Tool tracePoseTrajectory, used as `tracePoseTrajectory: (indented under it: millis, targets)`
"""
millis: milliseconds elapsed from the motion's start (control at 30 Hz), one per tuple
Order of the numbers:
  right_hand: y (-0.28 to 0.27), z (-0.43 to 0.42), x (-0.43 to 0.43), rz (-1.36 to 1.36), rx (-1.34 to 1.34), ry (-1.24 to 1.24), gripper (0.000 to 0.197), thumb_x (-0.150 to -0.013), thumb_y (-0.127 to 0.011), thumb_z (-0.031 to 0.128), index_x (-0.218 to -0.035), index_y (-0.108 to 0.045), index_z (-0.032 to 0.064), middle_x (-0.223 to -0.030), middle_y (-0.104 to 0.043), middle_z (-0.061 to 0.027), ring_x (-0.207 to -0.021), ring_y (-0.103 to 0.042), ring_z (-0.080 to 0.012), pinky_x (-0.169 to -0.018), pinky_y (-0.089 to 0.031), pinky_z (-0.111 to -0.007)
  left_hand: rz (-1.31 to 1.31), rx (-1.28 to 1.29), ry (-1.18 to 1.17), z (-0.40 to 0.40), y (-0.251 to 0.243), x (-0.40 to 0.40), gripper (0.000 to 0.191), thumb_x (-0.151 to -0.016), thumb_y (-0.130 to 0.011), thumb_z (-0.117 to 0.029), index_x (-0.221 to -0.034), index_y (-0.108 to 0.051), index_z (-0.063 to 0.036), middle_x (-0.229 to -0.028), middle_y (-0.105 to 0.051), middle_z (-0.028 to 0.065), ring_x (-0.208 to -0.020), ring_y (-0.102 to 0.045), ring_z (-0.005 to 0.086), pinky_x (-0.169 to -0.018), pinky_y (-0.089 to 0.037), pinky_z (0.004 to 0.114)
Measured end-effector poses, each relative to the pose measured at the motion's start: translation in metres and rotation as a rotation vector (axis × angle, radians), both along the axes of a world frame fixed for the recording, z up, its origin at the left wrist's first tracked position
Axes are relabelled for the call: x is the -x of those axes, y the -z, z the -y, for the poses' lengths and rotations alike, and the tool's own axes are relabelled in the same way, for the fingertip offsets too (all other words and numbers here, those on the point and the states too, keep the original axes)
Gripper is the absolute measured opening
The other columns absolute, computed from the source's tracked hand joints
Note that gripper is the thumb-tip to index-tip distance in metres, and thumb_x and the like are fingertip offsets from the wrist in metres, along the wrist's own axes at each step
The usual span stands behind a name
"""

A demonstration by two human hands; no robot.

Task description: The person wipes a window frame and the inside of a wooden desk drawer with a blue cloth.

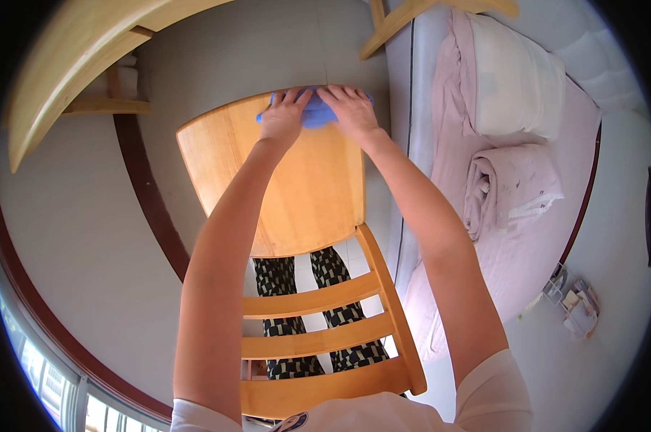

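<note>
A blue cloth (319, 114) lies bunched at the far edge of a wooden chair seat (304, 194). My left hand (283, 116) presses on the cloth's left part, fingers spread toward the seat's rim. On its right part rests my right hand (352, 110), with its fingertips at the same rim. Both palms face down and partly cover the cloth. The chair's slatted backrest (325, 343) stands between the seat and my body, and my patterned trouser legs (276, 278) show through its gaps.
On the right is a bed with a pink sheet (525, 270), a pale pillow (514, 75) and a folded pink blanket (514, 186). A curved wooden edge (82, 59) fills the upper left. Another wooden piece (395, 27) stands beside the bed. Windows (50, 378) are at lower left.
</note>
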State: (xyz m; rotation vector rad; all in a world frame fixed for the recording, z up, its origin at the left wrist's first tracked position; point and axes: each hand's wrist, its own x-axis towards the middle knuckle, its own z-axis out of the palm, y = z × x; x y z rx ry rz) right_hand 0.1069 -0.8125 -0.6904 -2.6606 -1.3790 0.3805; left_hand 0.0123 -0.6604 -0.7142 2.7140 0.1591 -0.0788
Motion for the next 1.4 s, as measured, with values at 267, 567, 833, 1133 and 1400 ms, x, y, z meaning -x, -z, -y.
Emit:
tracePoseTrajectory:
  millis: [267, 567, 833, 1133, 1400]
  targets:
    - [0.007, 0.016, 0.02, 0.017, -0.1, 0.034, 0.052, -0.071, -0.068, 0.008, -0.121, -0.058, 0.0177, -0.119, -0.06, -0.0058, -0.108, -0.057, -0.028, -0.098, -0.042, -0.044, -0.174, 0.127, -0.088, 0.012, -0.005, 0.017, 0.064, -0.071, -0.071, -0.005, -0.129, -0.05, -0.0203, -0.128, -0.052, 0.0023, -0.114, -0.052, 0.0318, -0.088, -0.052, 0.041]
    - [0.005, 0.065, 0.074, -0.046, -0.04, 0.077, 0.057, -0.068, -0.072, 0.01, -0.122, -0.057, 0.0169, -0.122, -0.059, -0.0079, -0.112, -0.056, -0.0283, -0.091, -0.046, -0.043, -0.191, 0.184, -0.06, 0.055, -0.012, 0.064, 0.065, -0.069, -0.073, -0.007, -0.128, -0.051, -0.022, -0.126, -0.052, 0.0016, -0.112, -0.053, 0.0317, -0.082, -0.054, 0.044]
    - [-0.007, 0.108, 0.139, -0.156, 0.05, 0.131, 0.063, -0.066, -0.074, 0.009, -0.126, -0.055, 0.0172, -0.125, -0.056, -0.0079, -0.115, -0.054, -0.03, -0.089, -0.047, -0.042, -0.122, 0.192, -0.023, 0.101, -0.008, 0.129, 0.063, -0.066, -0.073, -0.004, -0.125, -0.056, -0.0182, -0.128, -0.052, 0.0043, -0.109, -0.054, 0.0266, -0.083, -0.054, 0.038]
    - [-0.015, 0.131, 0.184, -0.203, 0.108, 0.097, 0.055, -0.071, -0.068, 0.008, -0.124, -0.055, 0.0148, -0.125, -0.055, -0.0125, -0.115, -0.054, -0.0326, -0.088, -0.048, -0.043, -0.18, 0.152, -0.006, 0.129, -0.015, 0.173, 0.058, -0.07, -0.069, -0.004, -0.125, -0.055, -0.0178, -0.125, -0.053, 0.0051, -0.107, -0.055, 0.0266, -0.082, -0.054, 0.036]
    - [-0.023, 0.144, 0.188, -0.334, 0.212, 0.006, 0.055, -0.069, -0.071, 0.013, -0.123, -0.056, 0.0161, -0.122, -0.057, -0.0078, -0.108, -0.058, -0.0281, -0.087, -0.049, -0.042, -0.377, 0.22, 0.032, 0.143, -0.027, 0.194, 0.059, -0.073, -0.067, -0.007, -0.129, -0.051, -0.0173, -0.123, -0.055, 0.0065, -0.106, -0.057, 0.0299, -0.083, -0.054, 0.037]
